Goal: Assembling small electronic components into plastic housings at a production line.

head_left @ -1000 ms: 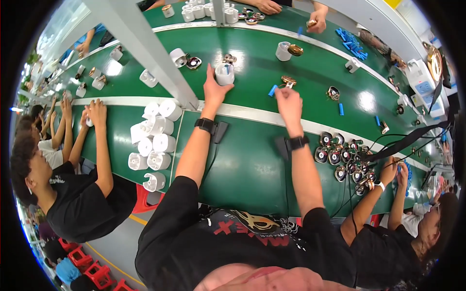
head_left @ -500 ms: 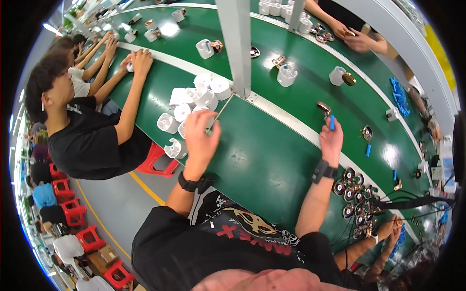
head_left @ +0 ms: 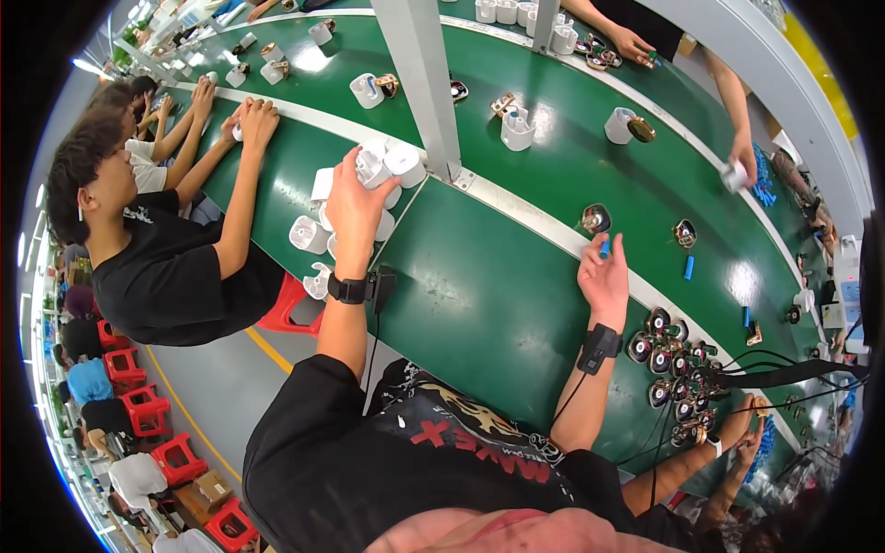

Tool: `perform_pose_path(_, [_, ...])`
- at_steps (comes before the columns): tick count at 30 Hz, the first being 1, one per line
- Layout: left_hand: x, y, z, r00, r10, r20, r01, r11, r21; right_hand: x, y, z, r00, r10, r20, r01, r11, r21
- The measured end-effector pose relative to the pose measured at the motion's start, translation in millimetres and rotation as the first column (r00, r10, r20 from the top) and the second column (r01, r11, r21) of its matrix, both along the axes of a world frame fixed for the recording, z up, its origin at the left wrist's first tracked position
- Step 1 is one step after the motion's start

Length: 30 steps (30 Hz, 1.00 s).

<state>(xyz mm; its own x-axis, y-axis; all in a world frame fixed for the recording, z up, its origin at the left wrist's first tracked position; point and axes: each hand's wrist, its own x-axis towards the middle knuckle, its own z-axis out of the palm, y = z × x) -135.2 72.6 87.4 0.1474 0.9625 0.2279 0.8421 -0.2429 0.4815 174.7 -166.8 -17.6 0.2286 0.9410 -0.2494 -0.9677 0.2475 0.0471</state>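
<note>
My left hand (head_left: 354, 210) reaches into a pile of white plastic housings, its thumb and fingers around one white housing (head_left: 371, 170). More of them, such as an open-topped white housing (head_left: 307, 234), lie beside my wrist. Over the far rail, my right hand (head_left: 604, 281) pinches a small blue cylinder (head_left: 605, 247), palm partly turned up. Just beyond those fingertips is a round dark part with a metallic rim (head_left: 596, 218); whether it is joined to the cylinder I cannot tell.
A green conveyor (head_left: 562, 175) carries white housings and metallic parts past a pale rail. A grey post (head_left: 419, 83) rises ahead. Several round speaker-like parts (head_left: 678, 369) cluster right of my right forearm. A person in black (head_left: 184, 267) works at left; another person's hand (head_left: 743, 158) holds a white housing.
My left hand has moved up and away into the pile and closed around a housing. My right hand has shifted slightly left, still with the blue cylinder; the round part beyond it has turned.
</note>
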Motion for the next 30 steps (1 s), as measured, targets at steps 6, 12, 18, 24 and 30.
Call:
perform_pose_path(6, [1, -1, -4, 0.994, -0.052, 0.099, 0.026, 0.97, 0.242, -14, 12, 14, 0.995, 0.045, -0.086, -0.051, 0.996, -0.072])
perform_pose_path(12, [19, -47, 6, 0.863, -0.208, 0.46, 0.23, 0.973, 0.008, -26, 13, 44, 0.997, -0.057, 0.044, 0.066, 0.972, -0.225])
perform_pose_path(18, [62, -83, -38, 0.679, -0.546, 0.49, 0.696, 0.691, -0.195, -28, 7, 43, 0.971, 0.05, -0.233, -0.065, 0.996, -0.056])
perform_pose_path(24, [94, -90, -61, 0.54, -0.56, 0.629, 0.797, 0.581, -0.168, -25, 8, 18, 0.925, -0.017, 0.38, 0.122, 0.96, -0.254])
perform_pose_path(30, [122, -92, -93, 0.465, -0.486, 0.74, 0.804, 0.583, -0.122, -37, 21, 32, 0.593, 0.015, 0.805, 0.443, 0.829, -0.342])
